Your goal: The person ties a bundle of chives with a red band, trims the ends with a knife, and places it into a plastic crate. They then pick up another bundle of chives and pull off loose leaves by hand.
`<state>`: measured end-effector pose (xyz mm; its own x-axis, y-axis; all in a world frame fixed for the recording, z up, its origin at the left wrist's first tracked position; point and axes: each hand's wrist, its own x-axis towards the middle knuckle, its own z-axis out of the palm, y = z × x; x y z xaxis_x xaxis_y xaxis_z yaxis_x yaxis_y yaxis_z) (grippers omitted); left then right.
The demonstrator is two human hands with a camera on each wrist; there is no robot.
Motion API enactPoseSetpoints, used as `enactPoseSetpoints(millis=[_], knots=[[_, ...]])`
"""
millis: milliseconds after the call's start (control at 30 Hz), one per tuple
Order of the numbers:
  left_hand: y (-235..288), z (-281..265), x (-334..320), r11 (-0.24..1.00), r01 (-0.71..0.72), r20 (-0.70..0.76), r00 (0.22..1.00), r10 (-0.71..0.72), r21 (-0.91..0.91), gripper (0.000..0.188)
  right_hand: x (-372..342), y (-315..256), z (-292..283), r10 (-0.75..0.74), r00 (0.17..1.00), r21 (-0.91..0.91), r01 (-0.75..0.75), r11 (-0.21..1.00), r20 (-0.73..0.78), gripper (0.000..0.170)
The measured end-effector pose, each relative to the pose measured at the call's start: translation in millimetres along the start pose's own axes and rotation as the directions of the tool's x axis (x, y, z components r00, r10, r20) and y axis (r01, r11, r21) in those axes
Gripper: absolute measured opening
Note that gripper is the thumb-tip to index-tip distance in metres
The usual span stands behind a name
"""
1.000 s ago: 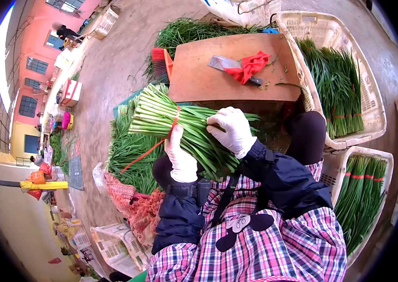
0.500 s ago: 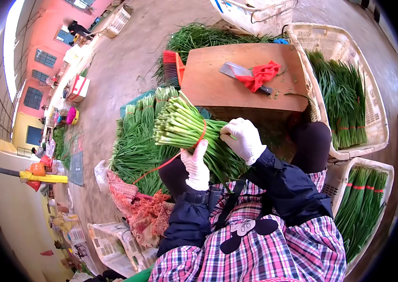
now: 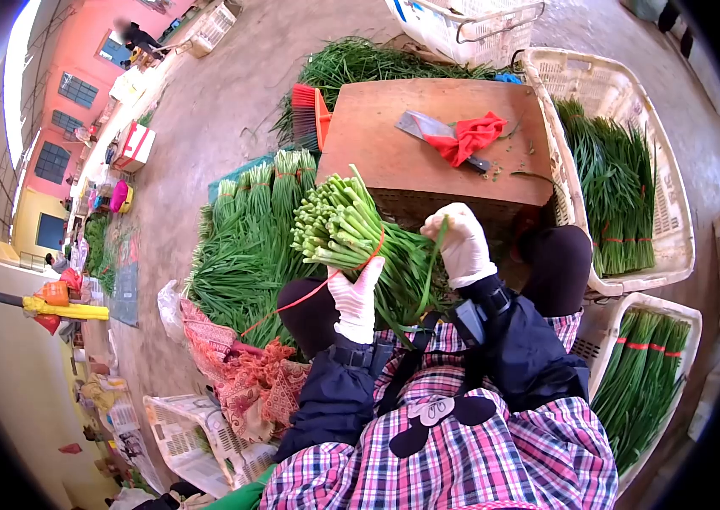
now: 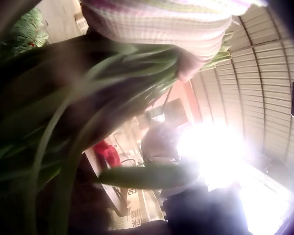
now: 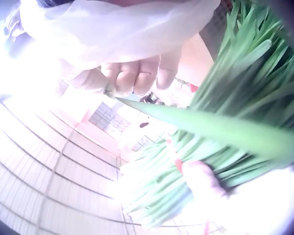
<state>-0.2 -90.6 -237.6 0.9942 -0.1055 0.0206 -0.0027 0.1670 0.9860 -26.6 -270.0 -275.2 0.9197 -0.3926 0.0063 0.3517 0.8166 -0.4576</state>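
Observation:
A thick bunch of garlic chives is gripped by my gloved left hand, its pale cut ends facing up and to the left. Round the stems runs a red tie, and its loose tail trails down to the left. Just right of the bunch, my gloved right hand pinches the tip of one long green leaf between thumb and curled fingers. That leaf stretches from the fingertips back toward the bunch. The left wrist view is mostly filled by dark, blurred leaves below the glove.
Ahead stands a wooden board with a cleaver wrapped in red cloth. Tied chive bunches lie at left. White crates of chives stand at right. A red brush leans by the board.
The bunch has shifted right and turned its cut ends more toward the head camera. My right hand has drawn away from the bunch, and a single leaf now shows in its pinch.

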Motion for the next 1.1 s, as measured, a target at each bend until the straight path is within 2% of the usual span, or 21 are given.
enactPoseSetpoints(millis=[67, 133, 167, 267, 333, 367, 400, 433, 467, 533, 600, 667, 700, 733, 833, 867, 933, 967, 1000, 1033, 1100], knots=[[-2.2, 1.7, 0.6, 1.000, -0.008, 0.011, 1.000, 0.008, -0.006, 0.061, -3.2, -16.0, 11.6, -0.055, 0.998, -0.204, 0.058, 0.977, 0.018, 0.015], [-4.5, 3.8, 0.4, 0.999, -0.036, 0.034, 0.999, 0.036, 0.005, 0.062, -15.4, -32.7, 41.6, 0.021, 1.000, -0.646, -0.001, 0.763, 0.023, 0.016], [-8.2, 4.0, -0.8, 1.000, -0.001, 0.059, 0.998, 0.002, -0.027, 0.063, -13.2, -31.1, 53.6, -0.061, 0.974, -0.739, 0.205, 0.642, 0.217, 0.018], [-15.3, 13.7, -7.6, 0.976, 0.034, 0.133, 0.991, -0.006, -0.215, 0.066, -7.8, -40.1, 92.2, -0.056, 0.777, -0.778, 0.621, -0.094, 0.627, 0.020], [-16.7, 16.9, -12.3, 0.978, 0.081, 0.116, 0.992, -0.059, -0.192, 0.067, 4.8, -34.5, 96.7, -0.119, 0.712, -0.719, 0.695, -0.028, 0.692, 0.018], [-16.8, 15.9, -11.0, 0.986, 0.066, 0.128, 0.991, -0.046, -0.156, 0.067, 0.6, -31.4, 102.8, -0.179, 0.912, -0.776, 0.409, 0.480, 0.370, 0.014], [-17.1, 12.9, -9.9, 0.991, 0.051, 0.134, 0.990, -0.035, -0.120, 0.067, 2.9, -33.8, 108.7, -0.127, 0.992, -0.462, 0.120, 0.879, 0.015, 0.012], [-18.4, 10.2, -11.6, 0.992, 0.073, 0.127, 0.990, -0.060, -0.099, 0.066, 12.4, -42.6, 108.7, -0.203, 0.978, -0.319, 0.179, 0.931, -0.044, 0.014], [-20.6, 8.0, -15.7, 0.991, 0.086, 0.106, 0.991, -0.076, -0.098, 0.065, 22.4, -51.2, 104.6, -0.270, 0.956, -0.171, 0.249, 0.953, -0.112, 0.018], [-22.3, 6.4, -14.8, 0.991, 0.098, 0.083, 0.992, -0.090, -0.094, 0.064, 29.8, -62.7, 86.5, -0.333, 0.942, -0.148, 0.333, 0.931, 0.025, 0.021], [-24.4, 4.6, -13.8, 0.995, 0.081, 0.093, 0.993, -0.075, -0.065, 0.062, 16.8, -62.7, 76.8, -0.249, 0.968, -0.399, 0.230, 0.887, 0.004, 0.017], [-23.7, 4.6, -11.6, 0.995, 0.094, 0.121, 0.989, -0.089, -0.040, 0.062, 0.6, -56.1, 75.8, -0.070, 0.986, -0.554, 0.141, 0.820, 0.148, 0.016], [-24.3, 6.0, -10.8, 0.995, 0.076, 0.137, 0.988, -0.067, -0.063, 0.060, -2.3, -47.6, 71.6, -0.092, 0.954, -0.618, 0.256, 0.743, 0.285, 0.027], [-25.3, 6.9, -11.1, 0.991, 0.081, 0.151, 0.986, -0.065, -0.103, 0.061, -2.0, -53.5, 73.0, -0.070, 0.876, -0.738, 0.442, 0.510, 0.477, 0.036], [-28.6, 12.0, -12.7, 0.972, 0.091, 0.190, 0.981, -0.049, -0.218, 0.065, 2.8, -49.8, 84.6, -0.092, 0.665, -0.666, 0.746, 0.017, 0.741, 0.035], [-29.7, 11.2, -13.3, 0.984, 0.077, 0.189, 0.981, -0.045, -0.163, 0.065, 8.3, -47.7, 85.9, -0.098, 0.615, -0.616, 0.788, 0.019, 0.783, 0.029], [-27.6, 14.0, -13.9, 0.997, 0.048, 0.195, 0.980, -0.036, -0.058, 0.067, 7.6, -36.5, 84.9, -0.250, 0.792, -0.705, 0.610, 0.362, 0.557, 0.017], [-23.2, 18.4, -14.6, 0.996, 0.037, 0.179, 0.984, -0.022, -0.082, 0.069, 8.5, -39.4, 87.8, -0.268, 0.934, -0.624, 0.357, 0.695, 0.235, 0.011], [-17.1, 20.6, -16.6, 0.994, 0.058, 0.157, 0.987, -0.042, -0.097, 0.065, 9.8, -44.6, 90.0, -0.145, 0.984, -0.367, 0.100, 0.925, -0.099, 0.007], [-16.5, 17.3, -12.7, 0.991, 0.100, 0.130, 0.988, -0.088, -0.084, 0.061, 17.4, -48.2, 80.5, -0.158, 0.981, -0.129, 0.143, 0.981, -0.115, 0.009], [-14.4, 2.2, -7.0, 0.994, 0.111, -0.022, 0.994, -0.111, 0.018, 0.052, 18.0, -53.1, 46.7, -0.218, 0.976, -0.338, 0.205, 0.919, -0.002, 0.012]])
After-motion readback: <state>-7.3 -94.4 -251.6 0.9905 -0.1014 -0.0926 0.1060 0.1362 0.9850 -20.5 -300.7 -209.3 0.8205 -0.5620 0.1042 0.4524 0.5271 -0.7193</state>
